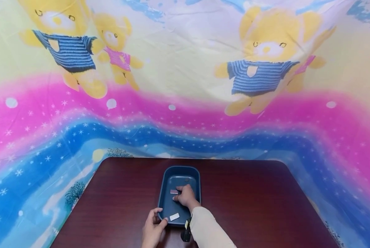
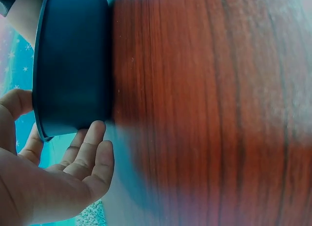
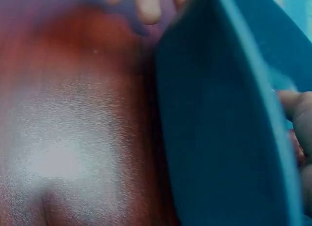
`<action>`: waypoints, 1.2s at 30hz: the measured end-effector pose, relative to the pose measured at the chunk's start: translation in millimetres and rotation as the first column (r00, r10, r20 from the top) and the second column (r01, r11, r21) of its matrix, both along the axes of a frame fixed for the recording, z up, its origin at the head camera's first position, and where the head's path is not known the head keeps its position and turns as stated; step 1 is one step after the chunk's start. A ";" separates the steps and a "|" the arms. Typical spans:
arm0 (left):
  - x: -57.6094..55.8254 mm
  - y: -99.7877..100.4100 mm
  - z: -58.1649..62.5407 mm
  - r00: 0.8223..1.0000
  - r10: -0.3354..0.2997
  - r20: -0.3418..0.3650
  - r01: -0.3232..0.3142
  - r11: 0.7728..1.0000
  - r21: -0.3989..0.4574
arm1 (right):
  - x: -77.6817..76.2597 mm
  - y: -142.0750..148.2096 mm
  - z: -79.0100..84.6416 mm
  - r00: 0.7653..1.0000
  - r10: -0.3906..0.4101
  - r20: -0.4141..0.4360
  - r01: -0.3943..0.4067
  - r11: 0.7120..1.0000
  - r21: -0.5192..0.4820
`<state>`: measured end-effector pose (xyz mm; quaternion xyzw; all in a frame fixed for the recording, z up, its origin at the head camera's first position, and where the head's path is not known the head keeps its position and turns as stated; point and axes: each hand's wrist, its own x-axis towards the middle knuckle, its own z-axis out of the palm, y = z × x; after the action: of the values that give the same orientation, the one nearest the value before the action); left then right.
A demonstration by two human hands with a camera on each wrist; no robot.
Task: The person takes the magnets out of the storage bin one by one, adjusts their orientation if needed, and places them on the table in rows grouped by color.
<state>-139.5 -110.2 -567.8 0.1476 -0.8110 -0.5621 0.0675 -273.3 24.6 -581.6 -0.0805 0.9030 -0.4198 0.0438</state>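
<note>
lying in the blue tray [image 1: 163, 187] at lower centre of the frame, a small pinkish block [image 1: 173, 192] sits beside the right hand [image 1: 187, 196], whose thumb and forefinger stand apart; whether they touch it, i cannot tell. below it lies a white block [image 1: 174, 217], above it a dark disc [image 1: 186, 180]. the left hand [image 1: 153, 225] grips the tray's lower left corner. the brown bench [image 1: 250, 193] carries all, bear-print cloth [image 1: 185, 119] filling the upper frame

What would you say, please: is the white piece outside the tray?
No, the head view shows the white piece lying inside the tray, near the left hand.
</note>
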 end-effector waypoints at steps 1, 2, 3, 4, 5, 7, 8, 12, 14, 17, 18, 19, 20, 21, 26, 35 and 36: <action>0.0 0.0 0.5 1.000 0.002 0.007 -0.002 1.000 -0.004 | 1.2 -1.4 -0.5 1.000 -0.007 -0.014 0.008 0.999 0.031; 0.2 -0.2 0.8 1.000 0.001 0.007 -0.001 1.000 -0.005 | 2.2 -2.6 -1.0 0.999 -0.013 -0.033 0.015 0.998 0.062; 0.3 -0.3 1.1 1.000 -0.001 0.008 0.001 1.000 -0.008 | 3.0 -3.5 -1.2 0.999 -0.016 -0.049 0.021 0.996 0.089; 0.5 -0.3 1.5 1.000 -0.002 0.005 0.002 1.000 -0.013 | 3.5 -4.0 -1.5 0.997 -0.019 -0.069 0.026 0.994 0.107; 0.6 -0.4 1.7 1.000 -0.004 0.002 0.004 1.000 -0.014 | 4.0 -4.3 -1.5 0.996 -0.020 -0.085 0.030 0.992 0.121; 0.7 -0.5 2.2 1.000 -0.007 0.008 0.007 1.000 -0.015 | 4.0 -3.8 -1.8 0.993 -0.011 -0.118 0.027 0.990 0.141; 0.8 -0.6 2.5 1.000 -0.008 0.007 0.008 1.000 -0.015 | 3.8 -3.4 -2.2 0.991 -0.002 -0.136 0.023 0.988 0.154; 1.6 -0.4 3.3 1.000 -0.008 0.003 0.008 1.000 -0.020 | 2.7 -2.8 -5.0 0.980 0.038 -0.198 0.008 0.974 0.226; 1.7 -0.3 3.3 1.000 -0.004 0.003 0.004 1.000 -0.025 | 1.9 -3.3 -5.9 0.975 0.060 -0.216 -0.001 0.965 0.262; 1.3 -0.3 3.5 1.000 0.005 0.006 -0.004 1.000 -0.023 | 0.5 -4.7 -5.6 0.967 0.096 -0.234 -0.023 0.955 0.295; 1.1 -0.4 3.4 1.000 0.010 0.009 -0.010 1.000 -0.019 | 0.1 -5.2 -5.0 0.966 0.108 -0.237 -0.032 0.952 0.305; 0.7 -0.5 3.3 1.000 0.015 0.010 -0.014 1.000 -0.015 | -0.2 -5.8 -4.6 0.963 0.120 -0.240 -0.040 0.949 0.311; 0.5 -0.6 3.2 1.000 0.017 0.011 -0.017 1.000 -0.010 | -0.5 -6.3 -3.9 0.961 0.130 -0.243 -0.048 0.948 0.315; 0.4 -0.8 3.1 1.000 0.018 0.010 -0.018 1.000 -0.007 | -0.7 -6.6 -3.2 0.960 0.137 -0.243 -0.055 0.947 0.316; 0.3 -0.8 2.0 0.999 0.030 0.014 -0.030 1.000 -0.008 | -2.3 -6.1 -2.4 0.955 0.162 -0.250 -0.080 0.948 0.308; -0.1 1.7 -1.6 1.000 0.016 0.000 -0.016 1.000 0.014 | -3.8 2.2 -2.2 0.976 0.146 -0.159 -0.107 0.967 0.230; -0.1 1.9 -1.9 1.000 0.013 -0.006 -0.013 1.000 0.018 | -4.1 3.1 -1.7 0.978 0.144 -0.148 -0.111 0.971 0.211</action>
<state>-139.6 -108.3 -569.7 0.1520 -0.8046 -0.5695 0.0721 -277.4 27.7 -583.3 -0.1677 0.9343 -0.3146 0.0050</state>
